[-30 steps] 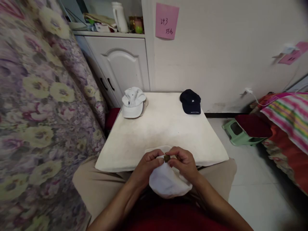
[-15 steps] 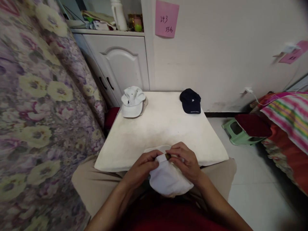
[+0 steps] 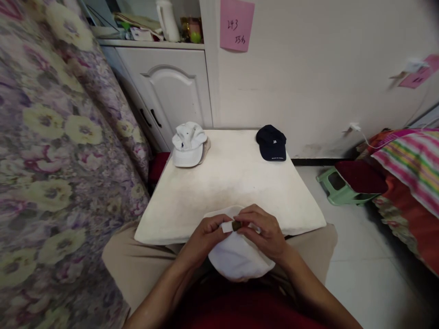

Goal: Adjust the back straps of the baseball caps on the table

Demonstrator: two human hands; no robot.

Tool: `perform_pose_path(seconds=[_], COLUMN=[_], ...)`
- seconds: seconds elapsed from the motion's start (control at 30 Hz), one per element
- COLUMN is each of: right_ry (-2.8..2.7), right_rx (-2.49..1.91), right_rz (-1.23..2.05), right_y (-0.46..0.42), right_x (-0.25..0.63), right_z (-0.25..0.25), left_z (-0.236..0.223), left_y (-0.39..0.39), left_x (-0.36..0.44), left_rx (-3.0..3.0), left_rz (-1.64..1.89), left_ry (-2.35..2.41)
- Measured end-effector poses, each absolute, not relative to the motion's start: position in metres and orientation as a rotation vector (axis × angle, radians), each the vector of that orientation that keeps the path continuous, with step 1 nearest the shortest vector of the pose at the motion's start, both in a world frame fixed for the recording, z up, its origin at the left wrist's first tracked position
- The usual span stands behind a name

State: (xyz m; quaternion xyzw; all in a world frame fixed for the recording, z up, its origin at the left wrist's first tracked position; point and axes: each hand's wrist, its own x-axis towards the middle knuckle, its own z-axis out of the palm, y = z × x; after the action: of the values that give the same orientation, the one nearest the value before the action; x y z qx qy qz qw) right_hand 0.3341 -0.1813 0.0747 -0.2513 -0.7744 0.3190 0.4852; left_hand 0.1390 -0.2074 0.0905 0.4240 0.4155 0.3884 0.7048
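Both hands hold a white cap [image 3: 236,258] over my lap at the near edge of a cream table [image 3: 233,183]. My left hand [image 3: 202,237] pinches the cap's white back strap. My right hand [image 3: 264,230] pinches the small dark buckle [image 3: 236,225] on that strap; the fingers of both are closed. The cap's brim lies on the table edge, partly hidden by my fingers. Another white cap [image 3: 188,145] sits at the table's far left corner, and a navy cap [image 3: 272,144] rests at the far right corner.
A flowered cloth [image 3: 58,151] rises along the left. A white cabinet [image 3: 171,91] with clutter on top stands behind the table, beside a wall with a pink note [image 3: 236,25]. On the right are a green stool [image 3: 343,189] and striped bedding [image 3: 411,169].
My fingers have shifted slightly on the strap and buckle, and the cap has turned a little in my lap. The caps on the table have not moved.
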Motion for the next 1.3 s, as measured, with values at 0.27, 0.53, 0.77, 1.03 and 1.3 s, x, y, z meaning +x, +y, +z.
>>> perform_pose_path(seconds=[0.27,0.53,0.77,1.03,1.3], right_ry=[-1.888,-1.886,-1.868,-1.864,-1.691], right_rx=[-0.614,-0.591,-0.574,-0.601,-0.788], right_rz=[0.824,0.828,0.885,1.032,1.33], right_y=[-0.1809,-0.1799,-0.1834,-0.1844,-0.1865], right_x=[0.3368,0.3353,0.3327,0.3341,0.3342], right_z=[0.0713,0.0667,0.0692,0.0687,0.0706], left_z=[0.0888,0.0901,0.0956,0.0886,0.0909], left_y=[-0.208,-0.2087,-0.2086,-0.2079,-0.2086], left_x=[0.1431,0.1454,0.1484,0.1429,0.1403], left_rx=[0.931,0.905,0.976,0.941,0.94], left_rz=[0.902,0.907,0.918,0.882,0.864], left_ry=[0.973,0.988,1.055,0.955,0.923])
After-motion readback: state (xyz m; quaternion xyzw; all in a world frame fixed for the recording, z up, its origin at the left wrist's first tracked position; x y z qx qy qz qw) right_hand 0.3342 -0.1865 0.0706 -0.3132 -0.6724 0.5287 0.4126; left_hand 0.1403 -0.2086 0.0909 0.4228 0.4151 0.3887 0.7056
